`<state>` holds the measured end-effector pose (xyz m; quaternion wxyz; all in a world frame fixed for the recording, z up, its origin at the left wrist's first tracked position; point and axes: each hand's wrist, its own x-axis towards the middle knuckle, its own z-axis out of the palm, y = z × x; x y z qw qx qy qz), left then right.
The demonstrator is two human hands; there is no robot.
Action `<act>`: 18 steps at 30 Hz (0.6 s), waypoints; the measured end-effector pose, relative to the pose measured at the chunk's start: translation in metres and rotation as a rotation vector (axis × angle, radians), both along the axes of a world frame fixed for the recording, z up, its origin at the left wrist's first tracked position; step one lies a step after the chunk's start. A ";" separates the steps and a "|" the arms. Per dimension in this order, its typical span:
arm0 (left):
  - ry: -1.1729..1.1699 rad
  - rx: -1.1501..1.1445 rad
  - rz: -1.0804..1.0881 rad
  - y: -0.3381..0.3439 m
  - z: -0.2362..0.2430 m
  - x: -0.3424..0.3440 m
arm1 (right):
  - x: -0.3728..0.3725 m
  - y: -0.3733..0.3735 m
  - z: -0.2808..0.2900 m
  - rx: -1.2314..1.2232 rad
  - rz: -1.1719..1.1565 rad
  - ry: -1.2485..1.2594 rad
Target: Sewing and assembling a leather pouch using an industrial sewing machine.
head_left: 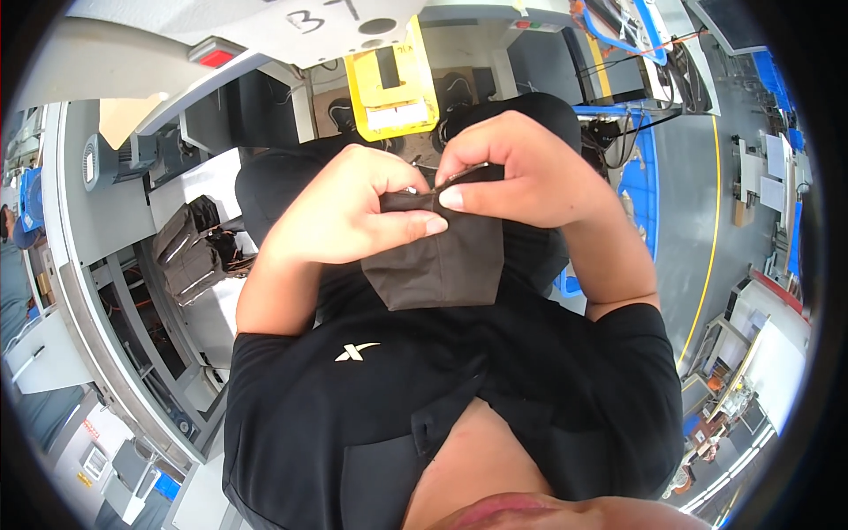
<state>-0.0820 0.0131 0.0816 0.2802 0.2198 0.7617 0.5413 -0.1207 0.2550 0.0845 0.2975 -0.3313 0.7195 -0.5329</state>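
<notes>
A dark brown fabric pouch [442, 261] hangs in front of my chest, its flat bottom toward me. My left hand [358, 208] pinches its upper edge on the left, thumb on the near face and fingers behind. On the right, my right hand [521, 177] grips the same edge, the thumb tip close to the left one. A thin shiny strip, perhaps a zipper [464, 174], runs along the top between both hands. The fingertips on the far side are partly hidden.
Beyond my hands a yellow plastic bin [393, 84] stands above my knees. Several dark pouches [194, 247] are piled on a white surface at left. A pale machine body [265, 40] spans the far side. Blue crates [640, 177] stand right, beside a floor with a yellow line [714, 221].
</notes>
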 end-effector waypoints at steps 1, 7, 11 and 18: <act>-0.002 -0.003 -0.002 0.000 0.000 0.001 | 0.000 -0.001 -0.001 -0.003 -0.002 -0.002; -0.135 0.180 0.201 0.000 -0.007 0.010 | -0.001 -0.002 -0.002 0.028 -0.008 -0.002; -0.027 0.186 0.212 -0.004 -0.016 0.013 | -0.003 -0.004 -0.004 0.014 0.026 0.057; 0.157 0.026 0.336 -0.024 -0.013 0.007 | -0.015 0.006 -0.016 0.037 -0.140 0.046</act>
